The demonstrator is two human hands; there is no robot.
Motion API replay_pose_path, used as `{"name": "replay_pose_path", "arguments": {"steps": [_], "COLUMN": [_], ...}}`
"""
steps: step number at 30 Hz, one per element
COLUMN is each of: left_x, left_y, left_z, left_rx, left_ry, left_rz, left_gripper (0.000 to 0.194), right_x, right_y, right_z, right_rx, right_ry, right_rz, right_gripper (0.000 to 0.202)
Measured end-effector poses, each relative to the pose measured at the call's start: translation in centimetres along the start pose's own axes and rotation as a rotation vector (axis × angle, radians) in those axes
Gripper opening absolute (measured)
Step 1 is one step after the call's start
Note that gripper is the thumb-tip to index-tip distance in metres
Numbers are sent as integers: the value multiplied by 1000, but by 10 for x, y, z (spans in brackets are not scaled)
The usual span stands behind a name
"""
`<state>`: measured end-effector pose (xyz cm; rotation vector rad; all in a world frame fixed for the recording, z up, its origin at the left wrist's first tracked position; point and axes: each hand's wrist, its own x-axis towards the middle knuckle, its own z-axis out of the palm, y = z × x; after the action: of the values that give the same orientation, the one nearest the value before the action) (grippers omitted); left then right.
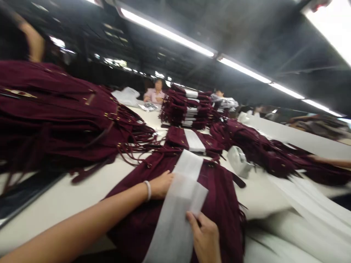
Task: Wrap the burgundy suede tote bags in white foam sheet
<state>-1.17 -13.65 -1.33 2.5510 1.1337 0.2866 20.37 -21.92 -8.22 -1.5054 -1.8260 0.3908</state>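
Note:
A maroon fabric piece with cords and metal fittings lies flat before me; whether it is a bag or a folded garment I cannot tell. Lengthwise over its middle runs a strip of thin white wrapping sheet, overlapping a second white stretch at the far end. My left hand, a pale band on its wrist, has its fingers curled at the strip's left edge, with the fingertips partly hidden. My right hand pinches the strip's right side between thumb and fingers, near a folded-over corner.
Maroon pieces are heaped at left and right. Ahead stands a stack with white bands. A grey-white tape dispenser sits beyond the right hand. Long white sheets lie at right. Several people work around the table.

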Motion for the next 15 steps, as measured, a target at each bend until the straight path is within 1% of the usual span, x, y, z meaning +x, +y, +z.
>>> {"name": "replay_pose_path", "arguments": {"steps": [1,3,5,6,8,11,13,15], "left_x": [1,3,1,-1,-6,-9,-8,-4], "left_y": [-5,-10,-8,-5,3,10,10,8], "left_z": [4,13,17,16,8,-13,-27,-35], "left_rx": [-22,-23,-6,-4,-36,-150,-210,-214], "left_ry": [15,43,35,24,0,-61,-121,-154], "left_rz": [16,4,-36,-56,-54,55,117,145], "left_gripper": [37,38,39,39,39,37,36,32], "right_x": [-3,-6,-4,-3,3,23,40,55], "right_y": [1,-1,-6,-8,-12,-16,-19,-23], "right_z": [0,2,4,2,-5,-23,-30,-32], "right_rx": [-16,-47,-49,-28,52,153,135,59], "right_ry": [38,142,229,246,236,200,196,182], "right_rz": [-8,-22,-5,18,75,120,93,34], "right_gripper": [55,55,52,51,49,49,47,43]}}
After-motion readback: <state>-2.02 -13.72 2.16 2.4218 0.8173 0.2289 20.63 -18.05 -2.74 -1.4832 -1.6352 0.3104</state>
